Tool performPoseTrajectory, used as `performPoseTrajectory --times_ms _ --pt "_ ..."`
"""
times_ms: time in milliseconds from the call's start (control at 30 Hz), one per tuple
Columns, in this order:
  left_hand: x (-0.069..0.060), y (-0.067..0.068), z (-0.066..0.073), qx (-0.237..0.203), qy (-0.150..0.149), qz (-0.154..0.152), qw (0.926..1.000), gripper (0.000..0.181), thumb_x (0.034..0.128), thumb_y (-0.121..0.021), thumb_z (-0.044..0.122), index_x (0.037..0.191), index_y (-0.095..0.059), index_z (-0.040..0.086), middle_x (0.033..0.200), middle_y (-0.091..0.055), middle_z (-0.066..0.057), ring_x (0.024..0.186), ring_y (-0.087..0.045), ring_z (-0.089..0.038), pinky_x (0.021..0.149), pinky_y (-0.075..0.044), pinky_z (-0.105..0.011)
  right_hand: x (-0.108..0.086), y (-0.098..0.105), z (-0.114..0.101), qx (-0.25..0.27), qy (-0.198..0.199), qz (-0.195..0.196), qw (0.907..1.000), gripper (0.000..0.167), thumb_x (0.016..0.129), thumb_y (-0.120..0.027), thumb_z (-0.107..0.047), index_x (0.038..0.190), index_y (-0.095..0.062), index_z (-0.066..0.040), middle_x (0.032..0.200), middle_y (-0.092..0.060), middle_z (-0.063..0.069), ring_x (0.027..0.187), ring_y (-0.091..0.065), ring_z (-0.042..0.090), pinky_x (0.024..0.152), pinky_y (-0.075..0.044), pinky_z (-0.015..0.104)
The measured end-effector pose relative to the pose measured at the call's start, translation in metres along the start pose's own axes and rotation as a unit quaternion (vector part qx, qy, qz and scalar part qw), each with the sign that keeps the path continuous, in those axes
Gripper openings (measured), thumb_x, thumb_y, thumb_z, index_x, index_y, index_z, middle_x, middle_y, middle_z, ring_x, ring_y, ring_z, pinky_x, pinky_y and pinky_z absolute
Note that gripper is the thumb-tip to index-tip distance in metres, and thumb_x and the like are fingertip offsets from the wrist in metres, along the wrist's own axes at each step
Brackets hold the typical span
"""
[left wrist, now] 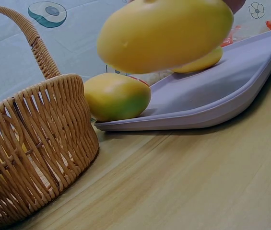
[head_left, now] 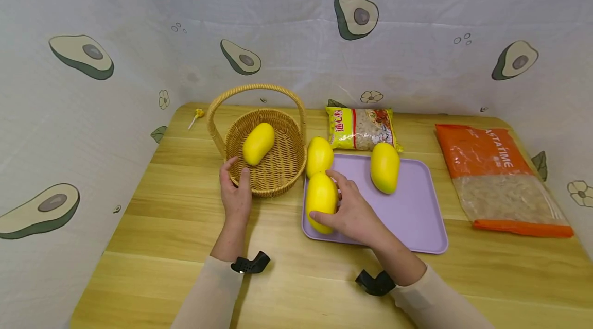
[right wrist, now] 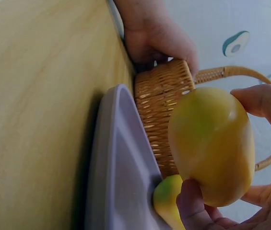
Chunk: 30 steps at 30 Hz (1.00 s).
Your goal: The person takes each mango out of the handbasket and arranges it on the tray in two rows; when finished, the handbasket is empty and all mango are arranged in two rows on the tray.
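My right hand (head_left: 354,213) holds a yellow mango (head_left: 321,200) between thumb and fingers. In the right wrist view that mango (right wrist: 212,146) shows a greenish patch, and the left wrist view has it raised above the lilac tray (left wrist: 212,108). My left hand (head_left: 237,197) grips the front left rim of a wicker basket (head_left: 278,185), whose tall handle arches over it. Inside the basket lies one mango (head_left: 258,144). Another mango (head_left: 319,156) sits at the tray's back left corner, and one more mango (head_left: 385,168) rests towards its back right.
Behind the tray lies a yellow pasta packet (head_left: 363,129). A larger orange and clear bag (head_left: 502,179) is on the right of the wooden table (head_left: 287,288). A small yellow lollipop (head_left: 196,117) lies left of the basket. Avocado-print cloth (head_left: 296,20) hangs around the table.
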<state>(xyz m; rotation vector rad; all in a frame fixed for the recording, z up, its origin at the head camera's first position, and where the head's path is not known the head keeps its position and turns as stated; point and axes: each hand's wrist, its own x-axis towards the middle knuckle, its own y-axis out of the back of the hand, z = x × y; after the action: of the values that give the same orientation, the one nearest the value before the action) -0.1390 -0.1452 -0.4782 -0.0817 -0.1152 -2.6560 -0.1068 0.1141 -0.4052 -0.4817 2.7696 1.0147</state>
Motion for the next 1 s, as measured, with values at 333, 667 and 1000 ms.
performPoseTrajectory --times_ms 333,667,1000 --pt "-0.001 0.0006 0.0009 -0.001 0.002 -0.004 1.0 0.041 0.1021 -0.055 0.022 0.141 -0.049 0.013 0.156 -0.041 -0.004 0.156 -0.022 -0.022 0.127 -0.014 -0.052 0.0055 -0.0066 0.0043 -0.009 0.009 -0.021 0.9997 0.102 0.08 -0.085 -0.044 0.159 -0.027 -0.017 0.132 -0.049 0.023 0.111 -0.06 0.032 0.082 -0.054 0.038" --pt "-0.0014 0.0004 0.0013 -0.001 0.008 -0.001 1.0 0.042 0.1018 -0.055 0.023 0.142 -0.049 0.014 0.156 -0.04 -0.004 0.156 -0.022 -0.021 0.127 -0.014 -0.05 0.0065 -0.0091 0.0069 -0.024 0.01 -0.033 0.9991 0.097 0.08 -0.085 -0.046 0.157 -0.032 -0.021 0.127 -0.052 0.02 0.106 -0.059 0.027 0.079 -0.051 0.034" --pt "-0.0004 -0.0001 0.0009 -0.002 0.002 0.001 1.0 0.041 0.1016 -0.055 0.022 0.141 -0.049 0.013 0.155 -0.041 -0.004 0.155 -0.023 -0.021 0.127 -0.014 -0.049 0.0076 -0.01 0.0079 -0.034 0.004 -0.034 0.9988 0.098 0.079 -0.085 -0.047 0.157 -0.032 -0.02 0.129 -0.053 0.02 0.108 -0.058 0.027 0.085 -0.052 0.041"
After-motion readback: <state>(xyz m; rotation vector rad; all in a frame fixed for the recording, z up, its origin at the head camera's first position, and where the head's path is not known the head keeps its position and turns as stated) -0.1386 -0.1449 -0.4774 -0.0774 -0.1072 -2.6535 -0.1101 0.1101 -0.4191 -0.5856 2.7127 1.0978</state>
